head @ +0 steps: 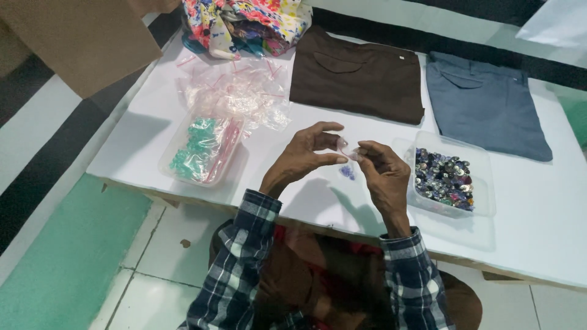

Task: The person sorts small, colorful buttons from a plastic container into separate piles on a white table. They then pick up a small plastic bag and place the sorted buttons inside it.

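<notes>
I see a heap of small clear zip bags [235,91] at the desk's far left, and a tiny clear bag [350,150] pinched between both hands.

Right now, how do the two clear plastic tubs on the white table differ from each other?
The left tub lies by the person's left hand and holds small bags with green pieces. The right tub sits by the right hand and holds loose, shiny buttons in mixed dark colours. The left tub lies at an angle; the right one sits nearly square to the table edge. Both are clear, shallow and open.
</notes>
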